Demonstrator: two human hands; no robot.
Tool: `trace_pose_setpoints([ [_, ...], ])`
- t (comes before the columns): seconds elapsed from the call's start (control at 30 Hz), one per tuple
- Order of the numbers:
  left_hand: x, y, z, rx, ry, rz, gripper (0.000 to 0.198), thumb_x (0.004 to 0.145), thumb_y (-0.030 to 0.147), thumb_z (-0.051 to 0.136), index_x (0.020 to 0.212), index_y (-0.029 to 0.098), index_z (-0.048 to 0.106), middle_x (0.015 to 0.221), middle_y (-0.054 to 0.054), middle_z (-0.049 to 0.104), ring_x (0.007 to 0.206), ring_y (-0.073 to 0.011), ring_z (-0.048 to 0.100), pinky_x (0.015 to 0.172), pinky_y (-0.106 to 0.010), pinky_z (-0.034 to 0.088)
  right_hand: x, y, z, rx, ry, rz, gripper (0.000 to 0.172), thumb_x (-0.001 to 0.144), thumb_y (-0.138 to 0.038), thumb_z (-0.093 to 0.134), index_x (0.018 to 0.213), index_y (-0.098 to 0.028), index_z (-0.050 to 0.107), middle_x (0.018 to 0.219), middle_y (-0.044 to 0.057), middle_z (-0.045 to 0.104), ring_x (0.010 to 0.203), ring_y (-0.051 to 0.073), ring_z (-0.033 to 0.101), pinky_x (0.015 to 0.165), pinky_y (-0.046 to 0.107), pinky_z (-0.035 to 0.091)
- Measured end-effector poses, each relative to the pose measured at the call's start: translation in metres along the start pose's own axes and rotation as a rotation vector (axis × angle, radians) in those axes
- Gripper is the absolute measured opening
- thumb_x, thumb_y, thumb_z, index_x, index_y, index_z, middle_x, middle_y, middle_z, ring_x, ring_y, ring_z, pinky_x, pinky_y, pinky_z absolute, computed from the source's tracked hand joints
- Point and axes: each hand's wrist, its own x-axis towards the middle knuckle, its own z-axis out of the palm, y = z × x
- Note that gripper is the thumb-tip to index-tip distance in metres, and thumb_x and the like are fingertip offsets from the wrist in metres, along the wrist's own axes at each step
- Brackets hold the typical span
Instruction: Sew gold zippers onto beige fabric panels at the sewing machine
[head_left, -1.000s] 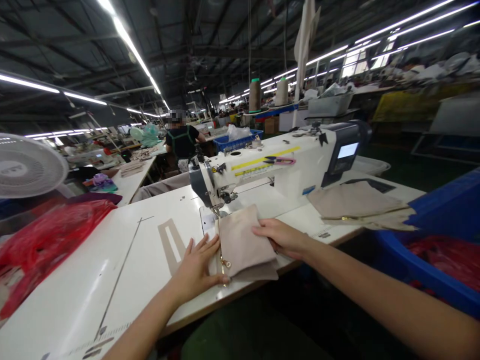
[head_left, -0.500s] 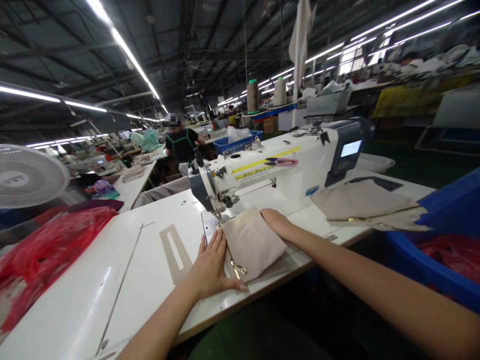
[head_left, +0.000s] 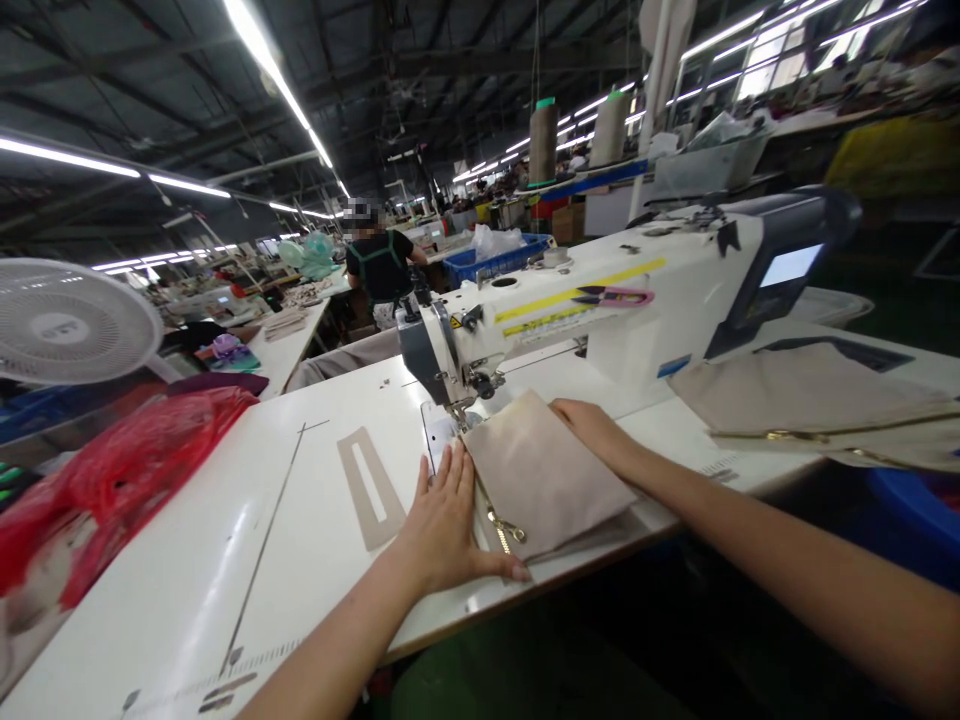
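Left hand [head_left: 450, 525] open and flat on the white desk [head_left: 187, 570], fingers spread toward the far side, thumb stretched along the near edge of a beige fabric pouch [head_left: 544, 475]: a released grip, nothing clenched. Right hand [head_left: 596, 430] likewise unclenched, fingertips [head_left: 577, 415] resting on the pouch's right edge. Pouch lying flat on the desk between both hands, just in front of the presser foot [head_left: 459, 415] of a white industrial sewing machine [head_left: 600, 320], with a second layer of fabric showing beneath it along the near right edge. Gold zipper [head_left: 501, 528] with a metal pull along the pouch's left edge, close to the left thumb. On the machine arm, pink-handled thread snips [head_left: 611, 295]. To the right, more beige fabric pieces with gold zippers [head_left: 810, 405] piled on the desk. Toward the left, a beige slotted template [head_left: 367, 490] lying flat near the left hand, with a red plastic bag [head_left: 127, 480] and a white electric fan [head_left: 67, 320] beyond it. Farther off, a co-worker [head_left: 379, 265] in a dark top at another station, near a blue crate [head_left: 495, 258].
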Motion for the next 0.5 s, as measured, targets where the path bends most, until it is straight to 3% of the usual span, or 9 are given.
trace_pose_setpoints([
  [0.1, 0.002, 0.001, -0.002, 0.014, -0.021, -0.014, 0.132, 0.052, 0.088, 0.038, 0.141, -0.004, 0.004, 0.145, -0.025, -0.005, 0.135, -0.0360, -0.007, 0.109, -0.057, 0.001, 0.006, -0.006, -0.009, -0.033, -0.010, -0.004, 0.051, 0.094, -0.039, 0.021, 0.081, -0.013, 0.063, 0.092, 0.014, 0.067, 0.089, 0.024, 0.061, 0.073, 0.028, 0.041],
  [0.17, 0.002, 0.001, -0.002, 0.021, -0.029, -0.020, 0.131, 0.053, 0.088, 0.038, 0.140, -0.004, 0.004, 0.145, -0.025, -0.006, 0.136, -0.0351, -0.006, 0.109, -0.056, 0.000, 0.009, -0.007, -0.011, -0.069, -0.047, -0.028, 0.039, 0.090, -0.040, 0.035, 0.082, -0.014, 0.063, 0.087, 0.011, 0.067, 0.082, 0.021, 0.061, 0.068, 0.025, 0.040],
  [0.27, 0.000, 0.001, -0.001, 0.014, -0.015, -0.011, 0.132, 0.053, 0.089, 0.037, 0.141, -0.003, 0.004, 0.146, -0.023, -0.006, 0.136, -0.0345, -0.004, 0.109, -0.056, -0.001, 0.010, 0.003, -0.014, -0.143, -0.120, -0.060, 0.016, 0.082, -0.027, 0.051, 0.081, -0.015, 0.061, 0.079, 0.006, 0.067, 0.074, 0.018, 0.061, 0.061, 0.022, 0.038],
  [0.5, -0.001, 0.002, -0.002, 0.009, 0.014, 0.005, 0.124, 0.058, 0.085, 0.038, 0.141, -0.002, 0.009, 0.146, -0.024, 0.001, 0.136, -0.0346, -0.002, 0.109, -0.057, 0.000, 0.012, 0.044, -0.030, -0.303, -0.070, -0.031, 0.011, 0.080, -0.022, 0.052, 0.077, -0.014, 0.058, 0.080, 0.013, 0.065, 0.076, 0.025, 0.060, 0.063, 0.028, 0.036],
])
